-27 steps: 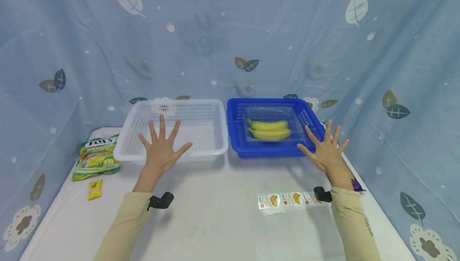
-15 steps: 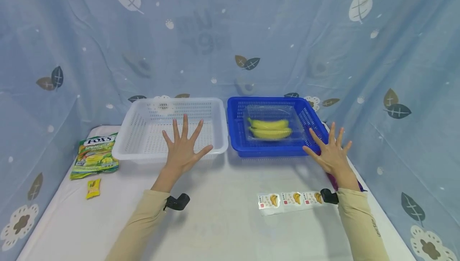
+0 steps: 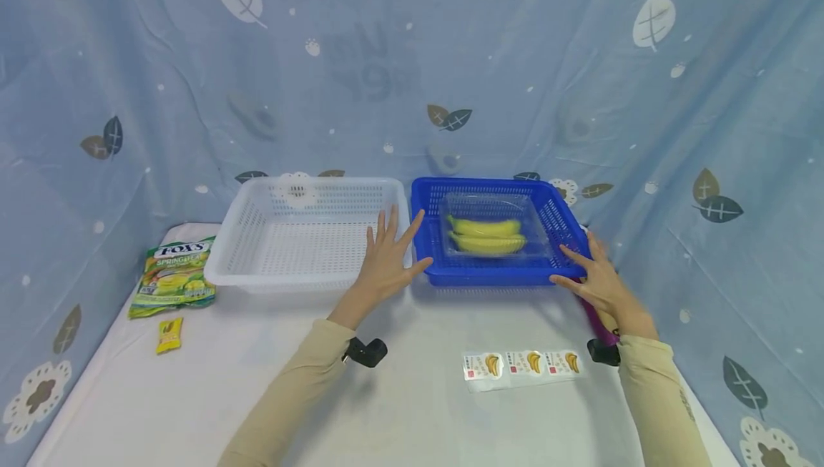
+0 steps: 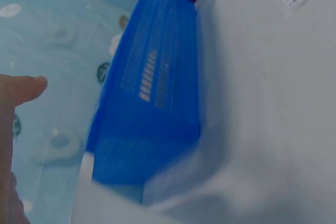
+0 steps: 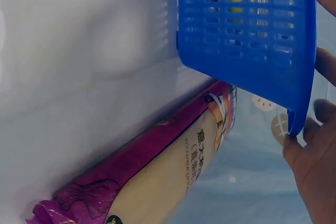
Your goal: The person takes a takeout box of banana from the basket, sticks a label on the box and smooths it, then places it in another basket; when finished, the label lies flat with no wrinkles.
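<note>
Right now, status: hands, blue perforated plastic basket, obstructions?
Left hand, right hand at opposite ends of basket, contact unclear. Inside: clear plastic container, two yellow bananas. Possible obstacle: purple-and-cream packet, right end.

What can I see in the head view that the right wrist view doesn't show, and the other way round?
Only the head view: the white basket, green candy bag, small yellow packet, banana sticker strip and the person's left hand.

Only the right wrist view: readable-sized lettering on the purple package.

Both: the blue basket, the right hand, that package, partly hidden in the head view, and the patterned curtain.
</note>
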A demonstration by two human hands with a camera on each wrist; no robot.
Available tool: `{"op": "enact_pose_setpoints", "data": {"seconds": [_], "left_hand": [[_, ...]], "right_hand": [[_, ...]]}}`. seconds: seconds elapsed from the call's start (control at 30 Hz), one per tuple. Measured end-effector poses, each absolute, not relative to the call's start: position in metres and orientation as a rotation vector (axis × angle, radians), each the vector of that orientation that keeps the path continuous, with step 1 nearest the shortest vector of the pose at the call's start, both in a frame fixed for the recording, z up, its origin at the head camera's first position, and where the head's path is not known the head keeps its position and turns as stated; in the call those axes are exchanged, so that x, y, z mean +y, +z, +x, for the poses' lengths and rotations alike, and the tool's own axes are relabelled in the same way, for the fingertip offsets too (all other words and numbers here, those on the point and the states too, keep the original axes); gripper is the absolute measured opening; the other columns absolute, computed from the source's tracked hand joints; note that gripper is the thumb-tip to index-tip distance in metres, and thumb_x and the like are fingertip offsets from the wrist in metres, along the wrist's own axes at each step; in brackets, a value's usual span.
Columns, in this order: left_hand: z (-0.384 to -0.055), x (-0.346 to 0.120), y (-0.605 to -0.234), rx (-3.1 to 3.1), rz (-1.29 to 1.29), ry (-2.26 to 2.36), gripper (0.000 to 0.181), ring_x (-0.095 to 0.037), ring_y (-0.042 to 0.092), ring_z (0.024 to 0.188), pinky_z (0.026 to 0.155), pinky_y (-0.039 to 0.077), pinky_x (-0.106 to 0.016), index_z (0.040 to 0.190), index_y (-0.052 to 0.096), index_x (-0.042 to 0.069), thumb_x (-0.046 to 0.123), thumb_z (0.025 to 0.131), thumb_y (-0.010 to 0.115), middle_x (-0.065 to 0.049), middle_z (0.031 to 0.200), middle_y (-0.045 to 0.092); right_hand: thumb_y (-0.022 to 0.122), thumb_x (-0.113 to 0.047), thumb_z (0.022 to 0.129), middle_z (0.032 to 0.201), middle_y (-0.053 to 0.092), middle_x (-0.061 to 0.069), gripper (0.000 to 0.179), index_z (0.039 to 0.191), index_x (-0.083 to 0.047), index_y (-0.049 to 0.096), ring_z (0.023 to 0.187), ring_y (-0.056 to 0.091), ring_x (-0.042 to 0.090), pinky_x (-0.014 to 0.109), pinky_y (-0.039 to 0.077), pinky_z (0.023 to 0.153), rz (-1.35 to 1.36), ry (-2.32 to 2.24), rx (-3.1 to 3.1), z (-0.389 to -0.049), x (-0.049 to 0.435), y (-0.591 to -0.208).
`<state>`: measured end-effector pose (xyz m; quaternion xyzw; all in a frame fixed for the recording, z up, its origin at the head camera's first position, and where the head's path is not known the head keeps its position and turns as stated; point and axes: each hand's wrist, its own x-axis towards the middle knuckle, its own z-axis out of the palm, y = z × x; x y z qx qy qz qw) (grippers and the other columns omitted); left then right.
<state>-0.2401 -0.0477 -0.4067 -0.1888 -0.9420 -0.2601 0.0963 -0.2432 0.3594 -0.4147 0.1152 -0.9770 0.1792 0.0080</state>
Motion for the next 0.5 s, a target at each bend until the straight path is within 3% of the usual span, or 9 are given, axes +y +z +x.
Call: {"op": "enact_pose_setpoints", "data": {"seconds": [0.1,0.27,0.33,0.4,0.5], "left_hand": [[-0.247,-0.035,-0.404,-2.760,-0.589,-0.875,0.080,-0.036,-0.009,0.144,0.111,0.013,-0.060,0.155,0.012,0.029,0.049,0.093,0.057,-0.017,0.159,-0.008],[-0.256,-0.017,-0.401,-2.782,-0.553,-1.087,0.079,-0.038,0.013,0.143,0.101,0.034,-0.061,0.154,0.018,0.028,0.046,0.091,0.061,-0.015,0.160,0.005],[-0.259,-0.010,-0.400,-2.782,-0.546,-1.156,0.078,-0.041,0.022,0.140,0.103,0.033,-0.059,0.153,0.022,0.026,0.044,0.090,0.064,-0.016,0.159,0.012],[-0.261,-0.004,-0.399,-2.767,-0.541,-1.208,0.078,-0.043,0.027,0.137,0.105,0.031,-0.059,0.152,0.026,0.023,0.041,0.089,0.067,-0.019,0.156,0.018],[-0.265,0.002,-0.400,-2.742,-0.522,-1.261,0.077,-0.043,0.030,0.136,0.106,0.030,-0.057,0.151,0.031,0.019,0.038,0.087,0.070,-0.022,0.154,0.023]], "right_hand": [[0.064,-0.051,0.087,0.153,-0.004,0.034,0.080,0.137,0.008,0.046,0.131,0.013,0.062,0.075,0.019,0.097,0.337,0.593,-3.058,-0.247,0.362,-0.413],[0.065,-0.051,0.086,0.151,0.006,0.036,0.079,0.128,0.015,0.051,0.133,0.010,0.060,0.071,0.019,0.100,0.246,0.633,-3.078,-0.247,0.374,-0.418],[0.065,-0.052,0.086,0.151,0.012,0.035,0.078,0.127,0.013,0.053,0.127,0.029,0.059,0.068,0.027,0.098,0.229,0.623,-3.074,-0.246,0.378,-0.419],[0.067,-0.051,0.085,0.149,0.019,0.035,0.079,0.130,0.011,0.052,0.103,0.052,0.055,0.062,0.041,0.088,0.228,0.617,-3.055,-0.245,0.379,-0.418],[0.070,-0.052,0.082,0.148,0.025,0.033,0.078,0.127,0.011,0.056,0.068,0.058,0.040,0.049,0.047,0.071,0.235,0.601,-3.029,-0.247,0.379,-0.416]]}}
